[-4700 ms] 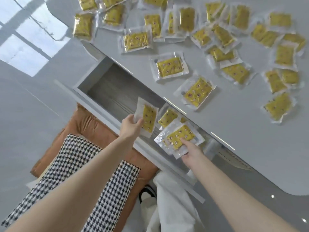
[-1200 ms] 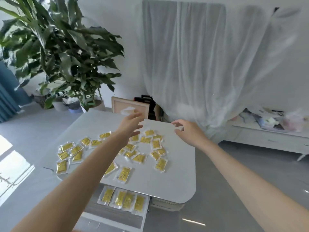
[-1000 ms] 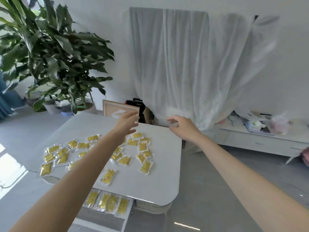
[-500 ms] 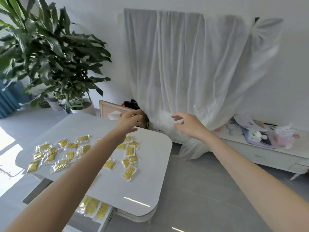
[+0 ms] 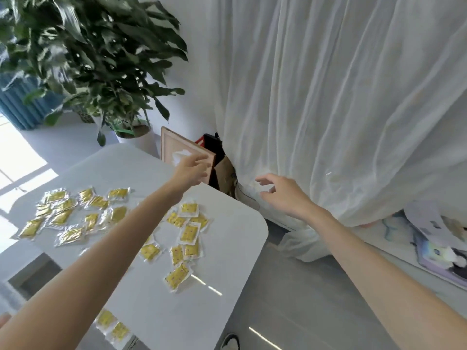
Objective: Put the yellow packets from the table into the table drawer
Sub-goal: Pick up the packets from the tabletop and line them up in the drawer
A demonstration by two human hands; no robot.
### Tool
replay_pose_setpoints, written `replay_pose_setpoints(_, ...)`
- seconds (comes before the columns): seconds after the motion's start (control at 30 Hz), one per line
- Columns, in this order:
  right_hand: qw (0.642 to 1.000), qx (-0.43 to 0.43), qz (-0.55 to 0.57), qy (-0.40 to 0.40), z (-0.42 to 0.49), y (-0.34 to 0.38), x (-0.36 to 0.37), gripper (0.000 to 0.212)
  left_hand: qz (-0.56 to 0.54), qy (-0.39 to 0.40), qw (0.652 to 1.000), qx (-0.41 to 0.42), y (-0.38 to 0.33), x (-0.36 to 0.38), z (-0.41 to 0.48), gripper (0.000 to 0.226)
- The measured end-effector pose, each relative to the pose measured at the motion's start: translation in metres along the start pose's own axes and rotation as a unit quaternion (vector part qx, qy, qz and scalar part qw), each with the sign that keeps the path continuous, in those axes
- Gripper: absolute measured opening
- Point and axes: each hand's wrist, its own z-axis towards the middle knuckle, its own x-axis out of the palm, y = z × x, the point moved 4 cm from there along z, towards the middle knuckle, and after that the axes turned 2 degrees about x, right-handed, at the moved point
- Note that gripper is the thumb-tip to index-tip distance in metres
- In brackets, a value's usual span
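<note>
Packets [image 5: 188, 232] lie flat, long axes pointing all ways (left hand [image 5: 190, 170] and right hand [image 5: 283, 195]: grip slack, empty).

1. The left forearm [image 5: 106, 251] lies across the middle of the surface [image 5: 227, 248] and covers some of the yellow packets [image 5: 188, 232]. How many, I can't tell.
2. The drawer [image 5: 32, 276] shows only as a grey recess beside that arm. Two stowed packets [image 5: 106, 318] peep out on the arm's other side, and the rest is hidden.
3. The print on the packets is too small to read.
4. The left grip [image 5: 190, 170] is seen from behind, so its palm is out of sight.
5. The plant [image 5: 88, 54] is smeared with blur and cut off at the top and left edges.
6. A black object [image 5: 213, 147] is half hidden between a picture frame [image 5: 168, 147] and the curtain [image 5: 328, 97].
7. The clutter [image 5: 442, 246] at far right is blurred and cropped by the edge.
8. A dark thing [image 5: 230, 342] is cut off at the bottom edge.
</note>
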Motion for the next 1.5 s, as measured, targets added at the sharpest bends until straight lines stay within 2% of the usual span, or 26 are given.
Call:
replay_pose_setpoints(0.13,0.999,-0.012,0.011,0.027,0.055,-0.014,-0.008,0.04,-0.016,-0.008,0.999,-0.04,0.009,0.014,0.038,0.042)
replay_pose_setpoints(0.27,0.997,-0.03,0.019,0.068,0.113,-0.021,-0.002,0.039,-0.033,-0.053,0.995,-0.075,0.022,0.013,0.071,0.037)
replay_pose_setpoints(0.5,0.972,-0.103,-0.024,0.21,0.21,-0.016,0.042,0.043,-0.064,-0.172,0.972,-0.149,0.061,-0.001,0.096,0.037)
replay_pose_setpoints(0.67,0.936,-0.175,-0.064,0.3,0.255,-0.003,0.066,0.042,-0.091,-0.284,0.932,-0.207,0.085,-0.001,0.077,0.036)
replay_pose_setpoints(0.8,0.898,-0.231,-0.099,0.362,0.271,0.007,0.094,0.039,-0.119,-0.368,0.885,-0.258,0.105,0.01,0.049,0.037)
replay_pose_setpoints(0.9,0.87,-0.248,-0.13,0.406,0.271,0.005,0.126,0.039,-0.134,-0.407,0.856,-0.29,0.121,0.022,0.027,0.036)
replay_pose_setpoints(1.13,0.819,-0.254,-0.2,0.474,0.265,-0.015,0.205,0.048,-0.159,-0.453,0.798,-0.363,0.19,0.037,-0.007,0.038)
replay_pose_setpoints(1.27,0.82,-0.237,-0.218,0.474,0.271,-0.028,0.244,0.046,-0.166,-0.45,0.789,-0.383,0.235,0.041,-0.008,0.038)
replay_pose_setpoints(1.5,0.816,-0.239,-0.25,0.462,0.287,-0.047,0.326,0.054,-0.148,-0.403,0.802,-0.415,0.324,0.055,-0.006,0.04)
